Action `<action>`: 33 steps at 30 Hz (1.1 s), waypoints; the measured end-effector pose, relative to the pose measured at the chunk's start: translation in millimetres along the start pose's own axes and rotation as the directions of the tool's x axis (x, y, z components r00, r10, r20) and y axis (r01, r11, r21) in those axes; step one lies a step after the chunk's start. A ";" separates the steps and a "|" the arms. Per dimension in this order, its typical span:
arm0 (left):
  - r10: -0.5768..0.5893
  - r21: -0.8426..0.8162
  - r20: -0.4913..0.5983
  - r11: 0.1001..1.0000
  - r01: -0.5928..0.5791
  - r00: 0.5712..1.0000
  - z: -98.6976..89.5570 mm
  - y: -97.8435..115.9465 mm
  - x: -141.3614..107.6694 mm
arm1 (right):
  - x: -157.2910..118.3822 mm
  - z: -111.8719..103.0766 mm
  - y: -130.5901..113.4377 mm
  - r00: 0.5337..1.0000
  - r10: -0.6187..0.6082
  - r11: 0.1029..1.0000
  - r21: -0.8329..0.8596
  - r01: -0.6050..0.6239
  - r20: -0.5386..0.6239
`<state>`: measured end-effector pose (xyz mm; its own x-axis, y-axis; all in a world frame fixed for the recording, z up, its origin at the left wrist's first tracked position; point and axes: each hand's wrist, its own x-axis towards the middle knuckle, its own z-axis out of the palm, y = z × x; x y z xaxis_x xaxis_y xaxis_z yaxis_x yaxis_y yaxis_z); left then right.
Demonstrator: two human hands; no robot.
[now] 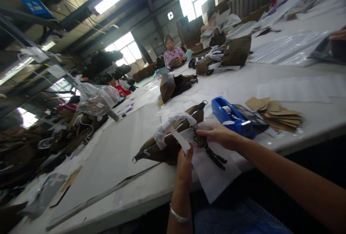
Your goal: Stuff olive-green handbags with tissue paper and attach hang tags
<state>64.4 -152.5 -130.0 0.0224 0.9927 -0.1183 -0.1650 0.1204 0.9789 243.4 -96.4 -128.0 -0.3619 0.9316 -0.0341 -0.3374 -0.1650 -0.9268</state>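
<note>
An olive-brown bag (170,149) with metal rings at its ends lies on the table before me. White paper (175,118) wraps its handle. My left hand (185,154) is closed at the bag's near side, with a strip of clear tape (180,138) with a jagged edge at its thumb. My right hand (218,135) pinches a white sheet of paper (216,176) beside the handle's ring. A leopard-print charm with dark tassels (200,141) hangs from that ring, just left of my right fingers.
Beyond my right hand stands a blue tape dispenser (235,118). Brown cardboard pieces (281,113) lie to its right. More olive bags (236,51) rest farther up the white table (129,129). Co-workers sit at the far side, one in a patterned purple shirt (173,55). A person's hand (339,34) shows at the right edge.
</note>
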 end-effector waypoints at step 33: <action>0.217 0.296 -0.226 0.944 -0.145 0.950 27.1 -16.0 5.5 | -22.9 8.2 42.6 0.887 -0.347 0.888 -0.410 0.207 -0.306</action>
<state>93.9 -149.1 -141.7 -0.2377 0.9694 0.0619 0.1330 -0.0307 0.9906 230.2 -127.4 -163.7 0.0619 0.9822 0.1774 -0.0179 0.1788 -0.9837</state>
